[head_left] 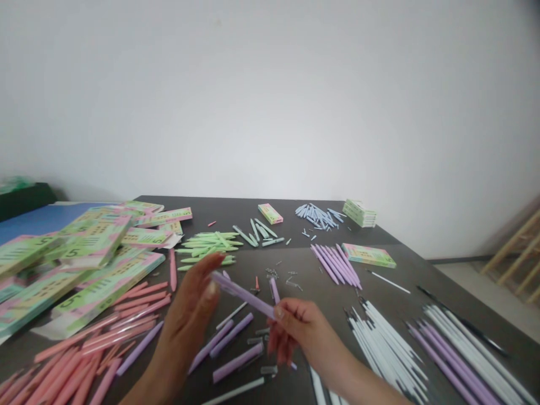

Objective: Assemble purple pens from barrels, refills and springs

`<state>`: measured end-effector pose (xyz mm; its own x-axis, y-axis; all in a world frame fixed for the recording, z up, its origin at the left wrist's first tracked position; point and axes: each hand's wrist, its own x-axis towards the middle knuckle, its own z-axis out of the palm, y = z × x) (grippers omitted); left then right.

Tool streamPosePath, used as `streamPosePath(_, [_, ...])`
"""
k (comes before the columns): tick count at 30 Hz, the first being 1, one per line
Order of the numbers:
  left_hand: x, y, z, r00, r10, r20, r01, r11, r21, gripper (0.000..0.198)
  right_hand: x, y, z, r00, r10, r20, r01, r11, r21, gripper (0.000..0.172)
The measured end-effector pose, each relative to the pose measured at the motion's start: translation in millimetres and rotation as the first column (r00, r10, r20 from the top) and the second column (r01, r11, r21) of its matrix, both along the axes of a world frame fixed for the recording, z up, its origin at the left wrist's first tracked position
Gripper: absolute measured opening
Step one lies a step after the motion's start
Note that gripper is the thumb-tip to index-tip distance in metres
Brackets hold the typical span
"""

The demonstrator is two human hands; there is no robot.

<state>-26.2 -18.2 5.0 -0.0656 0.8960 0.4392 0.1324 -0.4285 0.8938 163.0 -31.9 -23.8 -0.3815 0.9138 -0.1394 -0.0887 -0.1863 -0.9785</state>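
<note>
A purple pen barrel [244, 295] is pinched in my right hand [297, 332], its far end pointing up and left. My left hand [189, 320] is raised at that far end, fingers apart from the thumb; whether it touches the barrel is unclear. Beneath and between the hands lie loose purple barrels [238, 363], small clear pieces [269, 370] and a thin white refill [232, 315]. Small springs [291, 279] are scattered just beyond.
Boxes [101, 236] and pink pens [63, 377] cover the left. Green pens [211, 244], blue parts [316, 216] and stacked boxes [358, 214] stand further back. At right lie purple barrels [335, 263], white refills [386, 349] and a black pen-like stick [464, 320].
</note>
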Motion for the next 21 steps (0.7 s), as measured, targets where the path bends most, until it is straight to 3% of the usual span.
streamPosePath(1, [2,0,4.7,0.965,-0.098,0.244,0.139,0.978,-0.155,0.041,-4,-1,-3.5,0.994,0.052,-0.093,-0.057,0.997,-0.046,0.044])
streamPosePath(2, [4,-2,8.9,0.873,-0.173,0.456,0.311,0.917,-0.248,0.042,-9,-3,-7.9,0.979,0.114,-0.17,-0.129,0.988,-0.083,0.045])
streamPosePath(4, [8,-5,14.1,0.658,-0.217,0.721,0.56,0.781,-0.276,0.037,-18,-7,-18.9,0.93,0.227,-0.29,-0.279,0.948,-0.154,0.047])
streamPosePath(6, [11,-9,14.1,0.516,-0.206,0.832,0.659,0.716,-0.231,0.031,-28,-12,-31.1,0.895,0.247,-0.372,-0.347,0.908,-0.234,0.051])
streamPosePath(9, [11,-12,6.5,0.386,-0.217,0.897,0.765,0.619,-0.179,0.039,-38,-18,-43.2,0.875,0.25,-0.414,-0.387,0.876,-0.289,0.052])
streamPosePath(12, [8,-10,-1.8,0.339,-0.192,0.921,0.8,0.573,-0.175,0.044,-40,-20,-42.3,0.869,0.294,-0.399,-0.42,0.863,-0.28,0.052])
streamPosePath(17, [6,-9,-4.6,0.371,-0.116,0.921,0.764,0.602,-0.232,0.043,-34,-21,-27.3,0.914,0.303,-0.27,-0.38,0.872,-0.309,0.054])
streamPosePath(21, [6,-9,-4.2,0.396,-0.117,0.911,0.766,0.588,-0.258,0.042,-32,-23,-23.3,0.907,0.333,-0.258,-0.402,0.867,-0.295,0.052])
